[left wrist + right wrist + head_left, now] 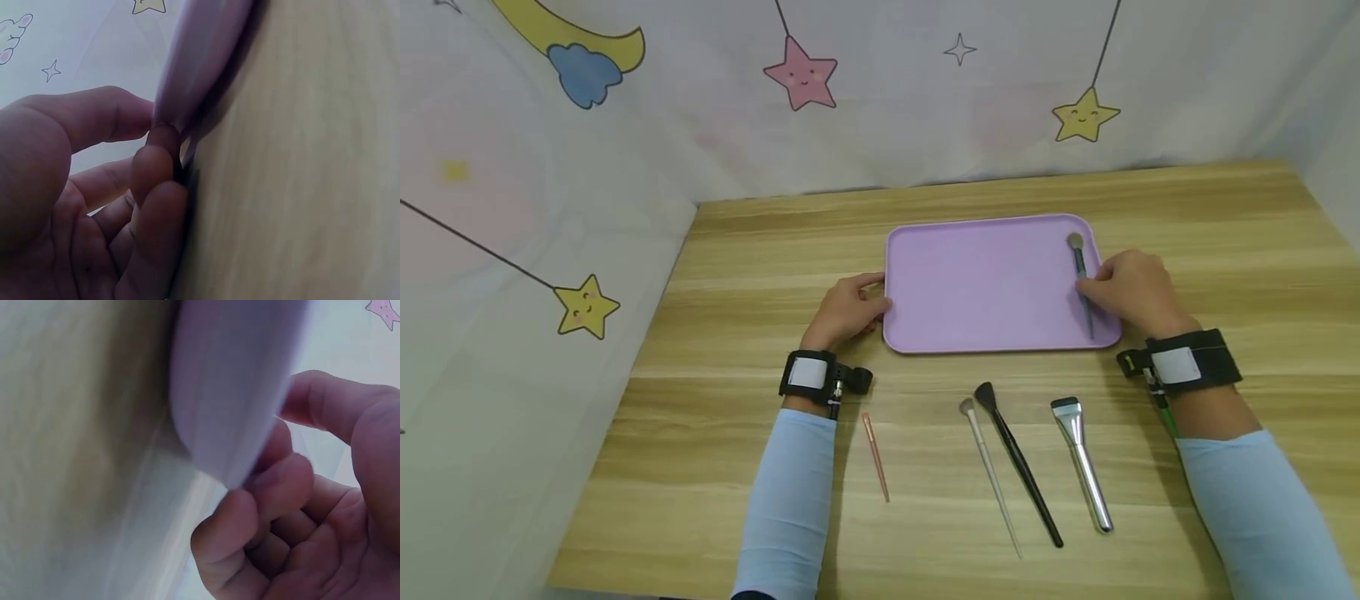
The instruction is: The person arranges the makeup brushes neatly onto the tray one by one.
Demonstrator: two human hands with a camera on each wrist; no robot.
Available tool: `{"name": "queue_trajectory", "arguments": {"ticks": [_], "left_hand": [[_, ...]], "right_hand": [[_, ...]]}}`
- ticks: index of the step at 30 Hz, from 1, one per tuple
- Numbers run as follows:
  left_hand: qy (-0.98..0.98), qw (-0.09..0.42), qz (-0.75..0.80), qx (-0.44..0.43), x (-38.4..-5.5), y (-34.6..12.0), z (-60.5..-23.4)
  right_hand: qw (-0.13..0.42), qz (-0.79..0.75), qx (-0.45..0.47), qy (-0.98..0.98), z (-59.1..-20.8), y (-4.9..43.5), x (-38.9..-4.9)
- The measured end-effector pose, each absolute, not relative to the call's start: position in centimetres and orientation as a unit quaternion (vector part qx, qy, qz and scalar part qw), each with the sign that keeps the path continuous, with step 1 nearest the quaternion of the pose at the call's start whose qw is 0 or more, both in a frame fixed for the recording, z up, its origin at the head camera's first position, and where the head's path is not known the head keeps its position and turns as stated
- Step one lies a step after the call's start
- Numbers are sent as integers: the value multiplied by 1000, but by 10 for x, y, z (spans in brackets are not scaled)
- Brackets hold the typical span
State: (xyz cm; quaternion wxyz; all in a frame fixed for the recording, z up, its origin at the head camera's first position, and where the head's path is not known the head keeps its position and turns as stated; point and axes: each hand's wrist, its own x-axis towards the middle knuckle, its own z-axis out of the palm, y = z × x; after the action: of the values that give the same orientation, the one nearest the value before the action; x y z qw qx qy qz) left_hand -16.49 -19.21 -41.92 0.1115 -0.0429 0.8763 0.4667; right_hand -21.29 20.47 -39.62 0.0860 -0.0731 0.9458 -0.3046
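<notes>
A lilac tray (pixel 985 283) lies between both hands over the wooden table. My left hand (pixel 847 310) pinches its left edge; in the left wrist view the thumb lies on the rim (pixel 178 75) and the fingers curl beneath. On the opposite side my right hand (pixel 1138 292) grips the right edge, thumb over the top, as the right wrist view shows with fingertips (pixel 284 478) under the tray's side (pixel 234 394). A dark-handled makeup brush (pixel 1082 271) lies on the tray near the right thumb, its bristles toward the back.
In front of the tray several makeup brushes lie on the table (pixel 737 500): a small pink one (pixel 876 458), a thin white one (pixel 992 475), a black one (pixel 1018 458) and a silver flat one (pixel 1082 467). A printed curtain (pixel 895 150) hangs behind.
</notes>
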Motion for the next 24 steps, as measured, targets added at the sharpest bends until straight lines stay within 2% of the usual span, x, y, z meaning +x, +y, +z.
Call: {"name": "queue_trajectory", "arguments": {"ticks": [24], "left_hand": [[878, 106, 465, -36, -164, -194, -420]], "right_hand": [[76, -269, -122, 952, -364, 203, -186]]}}
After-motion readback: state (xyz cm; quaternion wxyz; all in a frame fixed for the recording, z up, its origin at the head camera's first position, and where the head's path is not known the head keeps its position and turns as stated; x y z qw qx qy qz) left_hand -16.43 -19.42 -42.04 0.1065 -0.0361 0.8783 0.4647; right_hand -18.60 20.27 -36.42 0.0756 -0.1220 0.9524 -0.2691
